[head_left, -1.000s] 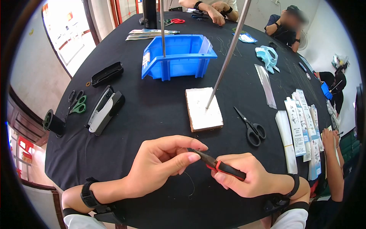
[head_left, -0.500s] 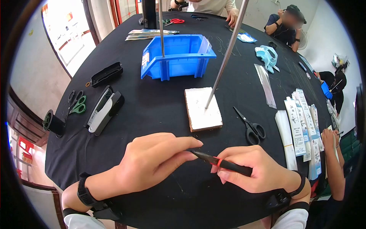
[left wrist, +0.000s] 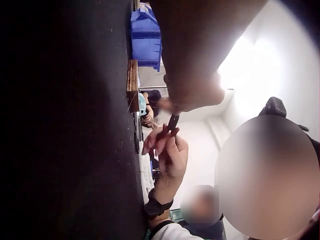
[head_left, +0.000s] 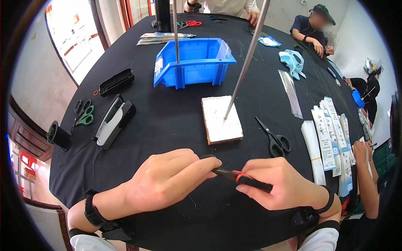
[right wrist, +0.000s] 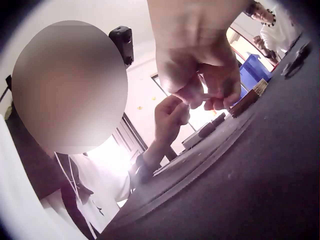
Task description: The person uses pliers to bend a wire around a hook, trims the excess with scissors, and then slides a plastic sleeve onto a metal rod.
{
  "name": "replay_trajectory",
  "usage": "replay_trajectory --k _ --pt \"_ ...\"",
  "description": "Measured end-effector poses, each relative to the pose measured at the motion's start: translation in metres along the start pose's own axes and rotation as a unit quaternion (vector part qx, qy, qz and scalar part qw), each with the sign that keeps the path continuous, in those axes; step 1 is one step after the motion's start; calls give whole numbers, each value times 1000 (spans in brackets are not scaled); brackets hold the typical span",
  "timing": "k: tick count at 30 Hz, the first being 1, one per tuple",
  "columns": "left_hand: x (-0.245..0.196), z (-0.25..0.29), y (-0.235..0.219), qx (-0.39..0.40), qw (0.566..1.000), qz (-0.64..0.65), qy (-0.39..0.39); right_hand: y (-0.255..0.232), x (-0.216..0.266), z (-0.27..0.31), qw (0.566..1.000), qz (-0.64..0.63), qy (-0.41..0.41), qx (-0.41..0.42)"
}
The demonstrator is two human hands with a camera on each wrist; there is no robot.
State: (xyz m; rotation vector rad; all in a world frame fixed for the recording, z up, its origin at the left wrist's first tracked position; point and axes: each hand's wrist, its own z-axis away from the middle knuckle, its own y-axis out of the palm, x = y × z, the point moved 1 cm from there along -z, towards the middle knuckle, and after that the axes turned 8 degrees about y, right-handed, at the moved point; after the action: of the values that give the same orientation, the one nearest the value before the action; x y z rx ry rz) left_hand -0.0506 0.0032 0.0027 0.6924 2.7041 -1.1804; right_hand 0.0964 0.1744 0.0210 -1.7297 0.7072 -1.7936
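Note:
My right hand (head_left: 280, 184) grips long-nose pliers (head_left: 253, 181) with black and red handles, their dark nose pointing left. The nose tip meets the fingertips of my left hand (head_left: 169, 178), which is turned back-up with thumb and forefinger together. A thin dark strand (head_left: 207, 157) curves out above the left forefinger; my left fingertips pinch it, and the fingers hide most of it. In the left wrist view the pliers (left wrist: 173, 121) stand between both hands. The right wrist view has the left hand (right wrist: 170, 120) behind the right.
Ahead stands a white-topped block (head_left: 222, 121) with a tall metal rod (head_left: 247, 62). A blue bin (head_left: 197, 71) lies beyond it. Black scissors (head_left: 276, 140) and printed paper sleeves (head_left: 331, 138) are at right; a stapler (head_left: 114, 121), green-handled scissors (head_left: 86, 115) and a spool (head_left: 58, 134) at left.
My left hand has rolled so its back faces up, and the strand now loops above the forefinger. The pliers have shifted slightly with my right hand. A seated person at far right has lowered their hands.

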Motion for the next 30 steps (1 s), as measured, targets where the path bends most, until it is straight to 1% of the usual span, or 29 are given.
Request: replay_trajectory --k 3,6,7,8,9,10,11,14,16,19,22,26,30 --pt "0 -3 -6 10 999 6 -36 -2 -3 -3 999 -30 -13 -23" --pt "-3 -2 -11 1 978 77 -194 -4 -5 -2 998 -43 0 -34" --pt "-2 -1 -10 -29 959 143 -243 -4 -4 -2 998 -46 7 -44" --pt "-1 0 -9 -58 933 208 -289 -4 -3 -2 997 -48 14 -54" --pt "0 1 -7 -87 899 270 -334 -3 -2 -3 996 -47 3 -78" --pt "0 0 -4 -124 882 310 -332 0 -3 -4 994 -45 -8 -101" --pt "0 -1 -4 -125 867 335 -346 2 -4 -4 991 -43 -19 -125" --pt "0 -2 -4 -128 821 403 -383 7 -9 -6 980 26 -76 -182" --pt "0 -1 -2 -132 793 439 -402 8 -8 -6 975 60 -89 -197" --pt "-2 -2 -1 -121 772 463 -418 7 -7 -6 969 105 -98 -203" --pt "-3 -1 -1 -113 768 465 -426 9 -4 -5 967 119 -84 -208" --pt "-3 0 -1 -110 776 453 -425 10 -1 -4 964 132 -76 -218" --pt "-5 -1 1 -110 785 446 -415 10 -4 -5 957 164 -105 -213"
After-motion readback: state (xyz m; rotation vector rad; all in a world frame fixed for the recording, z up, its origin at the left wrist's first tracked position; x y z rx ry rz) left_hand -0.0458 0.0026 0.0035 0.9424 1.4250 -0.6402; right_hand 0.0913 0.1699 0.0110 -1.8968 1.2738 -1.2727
